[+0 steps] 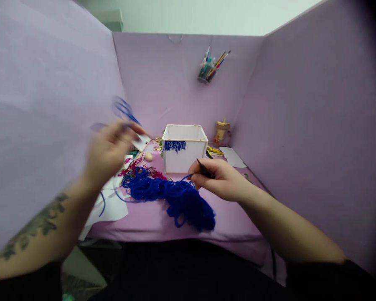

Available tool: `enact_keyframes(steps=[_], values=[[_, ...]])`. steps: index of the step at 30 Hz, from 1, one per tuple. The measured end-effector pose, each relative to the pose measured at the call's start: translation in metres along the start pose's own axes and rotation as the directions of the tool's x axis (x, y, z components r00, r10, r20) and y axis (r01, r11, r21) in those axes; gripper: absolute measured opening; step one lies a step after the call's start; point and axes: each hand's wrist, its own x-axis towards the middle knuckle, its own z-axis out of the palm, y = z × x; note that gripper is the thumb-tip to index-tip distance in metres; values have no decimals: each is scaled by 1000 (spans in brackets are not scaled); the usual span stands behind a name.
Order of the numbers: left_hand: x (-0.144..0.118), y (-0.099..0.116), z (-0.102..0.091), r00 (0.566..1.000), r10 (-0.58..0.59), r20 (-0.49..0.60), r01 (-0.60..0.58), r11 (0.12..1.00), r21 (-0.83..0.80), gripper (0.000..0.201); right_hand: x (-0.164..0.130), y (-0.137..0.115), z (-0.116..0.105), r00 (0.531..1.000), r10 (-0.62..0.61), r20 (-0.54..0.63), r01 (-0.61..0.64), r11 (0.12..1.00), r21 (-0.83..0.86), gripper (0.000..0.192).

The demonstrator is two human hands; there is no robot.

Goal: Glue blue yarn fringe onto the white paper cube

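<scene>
The work surface is a lilac-covered table (pixel 150 223) closed in by lilac partition walls (pixel 301 125) to the left of, behind and to the right of the white box (pixel 184 150), which stands near the middle of the table. The near edge of the table is open, and bare cloth is seen in front of the box and to its right.

The left hand (pixel 111 150) is raised to the left of the box and is blurred; short lengths of blue yarn strands (pixel 125 109) are pinched in its fingers and stand up above it. How tightly they are held cannot be told. The right hand (pixel 217 177) is lowered just in front of the box's right corner, and a thin dark tool (pixel 205 169) is gripped between its closed fingers. The heap of blue yarn (pixel 172 196) lies in front of the box, touching the right hand at its left side and well below the left hand.

A fringe of blue yarn (pixel 174 146) hangs on the box's front wall; its inside cannot be seen. On the wall behind the box a cup of pens and brushes (pixel 210 67) is mounted. White paper sheets (pixel 111 205) lie left of the box, and a small wooden figure (pixel 222 131) stands to its right.
</scene>
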Motion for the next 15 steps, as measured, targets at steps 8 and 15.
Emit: enact_keyframes(steps=[8,15], values=[[-42,-48,87,740,-238,629,279,960,35,30,-21,24,21,946,-77,-315,59,996,-67,10],[-39,-44,78,777,-251,577,456,857,-242,35,-57,86,84,883,-116,-455,-23,957,-289,27]])
